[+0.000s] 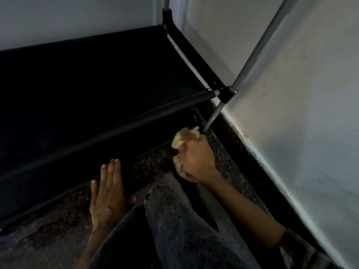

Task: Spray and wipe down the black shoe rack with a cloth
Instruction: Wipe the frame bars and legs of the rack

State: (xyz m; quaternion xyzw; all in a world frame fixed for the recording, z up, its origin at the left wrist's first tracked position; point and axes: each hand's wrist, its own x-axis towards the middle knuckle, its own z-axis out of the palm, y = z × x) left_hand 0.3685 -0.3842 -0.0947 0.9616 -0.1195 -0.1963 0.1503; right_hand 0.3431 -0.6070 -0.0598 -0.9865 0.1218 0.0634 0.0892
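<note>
Down low in the corner of the room now, where two pale walls (291, 94) meet. The black shoe rack (87, 84) stands pushed into that corner, its dark fabric shelf stretching away to the left and a lower tier showing beneath it. A grey metal pole (258, 49) rises at a slant from the rack's front right connector, and a short leg runs down from that joint to the floor (58, 220), which is dark, speckled stone, dim under the shelf and paler toward the bottom left.

The right hand (196, 158) is clenched around a yellowish cloth (179, 140), bunched up so it pokes out above and below the fist. It sits right at the foot of that front right leg, the cloth touching or just beside the base; the blur makes it hard to say which.

The left hand (106, 193) lies flat on the floor, fingers straight and together, pointing toward the rack's lower front edge, gripping nothing.

A knee in dark grey trousers (174, 220) fills the space between the two arms. Along the right wall, a dark grimy line runs where wall meets floor.
</note>
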